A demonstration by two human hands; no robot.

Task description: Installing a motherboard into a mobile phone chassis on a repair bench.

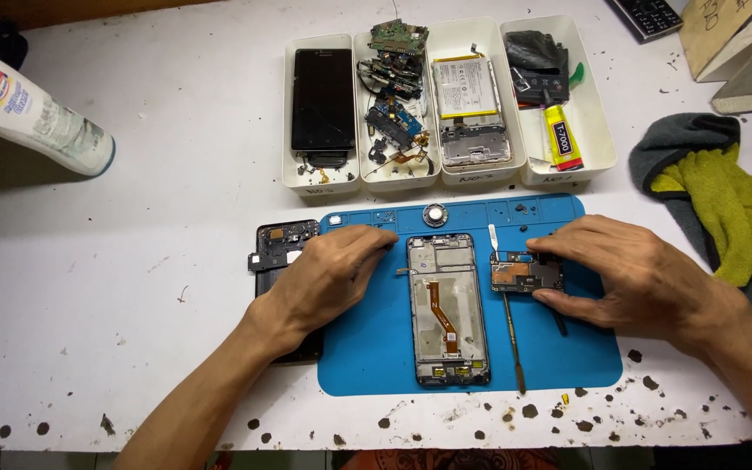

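White worktop (132, 261), paint-flecked along the near edge. A blue rubber repair mat (367, 357) lies in the middle of it.

Opened phone frame (448, 309) — dark metal, upright on the mat, an orange flex ribbon running down its middle — sits between the two hands, touching neither.

Right hand (628, 274) rests on the mat's right part; thumb and fingers pinch a small dark circuit board with a copper-coloured patch (524, 274), held just beside the frame's upper right. A thin metal pry tool with a white tip (508, 313) lies under the board, pointing toward the near edge.

Left hand (328, 274) lies palm-down across the mat's left edge, fingers loosely curled, tips on the mat near the frame's top left corner; whether they hold anything cannot be told. Under its wrist, a black phone back cover (280, 248) lies half off the mat.

Behind the mat, four white plastic trays (306, 178) in a row: black screen panel, loose boards, white-labelled battery, then a yellow glue tube with a red-banded label (561, 137).

Far left, a white bottle with a blue-and-red label (32, 109) on its side. Far right, a grey-and-yellow cloth (724, 200).
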